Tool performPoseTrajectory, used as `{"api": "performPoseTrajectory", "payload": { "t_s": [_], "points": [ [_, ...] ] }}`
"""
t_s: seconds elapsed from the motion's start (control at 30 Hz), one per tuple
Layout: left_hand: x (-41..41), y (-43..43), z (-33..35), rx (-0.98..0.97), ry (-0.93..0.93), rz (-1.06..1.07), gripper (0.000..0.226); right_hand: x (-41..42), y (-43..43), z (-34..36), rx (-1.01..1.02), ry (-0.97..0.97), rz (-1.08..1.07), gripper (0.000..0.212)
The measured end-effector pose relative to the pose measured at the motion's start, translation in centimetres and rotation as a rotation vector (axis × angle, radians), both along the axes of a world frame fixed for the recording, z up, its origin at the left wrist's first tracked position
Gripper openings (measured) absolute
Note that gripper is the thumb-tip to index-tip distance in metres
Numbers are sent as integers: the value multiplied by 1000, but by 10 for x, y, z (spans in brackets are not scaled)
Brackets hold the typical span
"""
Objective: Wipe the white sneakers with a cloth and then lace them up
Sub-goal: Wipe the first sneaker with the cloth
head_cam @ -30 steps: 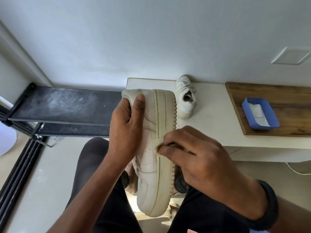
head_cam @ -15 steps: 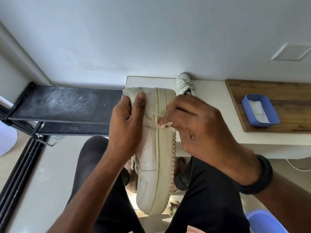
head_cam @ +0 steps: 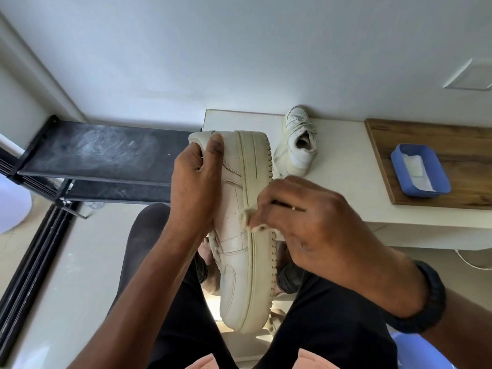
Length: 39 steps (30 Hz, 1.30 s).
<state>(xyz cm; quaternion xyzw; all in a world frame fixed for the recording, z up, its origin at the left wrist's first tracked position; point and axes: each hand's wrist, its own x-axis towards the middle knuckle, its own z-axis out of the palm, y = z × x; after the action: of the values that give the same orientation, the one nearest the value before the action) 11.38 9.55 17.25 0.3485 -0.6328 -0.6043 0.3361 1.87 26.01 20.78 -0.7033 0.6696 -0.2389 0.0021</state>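
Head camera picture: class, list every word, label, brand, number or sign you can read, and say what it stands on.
None can be read.
Held sneaker: stitching only, no legible brand.
Second sneaker on the table: too small to tell.
Blue tray: no print shows.

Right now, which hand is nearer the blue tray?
Right. The right hand, pinching the cloth against the held sneaker, sits on the blue tray side; the left hand grips the sneaker's far side.
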Motion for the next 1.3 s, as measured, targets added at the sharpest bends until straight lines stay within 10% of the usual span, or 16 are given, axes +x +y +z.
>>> {"api": "performPoseTrajectory", "payload": {
  "t_s": [0.37,1.3],
  "points": [
    [0,-1,-1,50,-33,43,39,-2,-6,7,5,-81,18,17],
    [-5,-5,-13,147,-77,54,38,13,26,-5,96,-27,46,13]
  ]
}}
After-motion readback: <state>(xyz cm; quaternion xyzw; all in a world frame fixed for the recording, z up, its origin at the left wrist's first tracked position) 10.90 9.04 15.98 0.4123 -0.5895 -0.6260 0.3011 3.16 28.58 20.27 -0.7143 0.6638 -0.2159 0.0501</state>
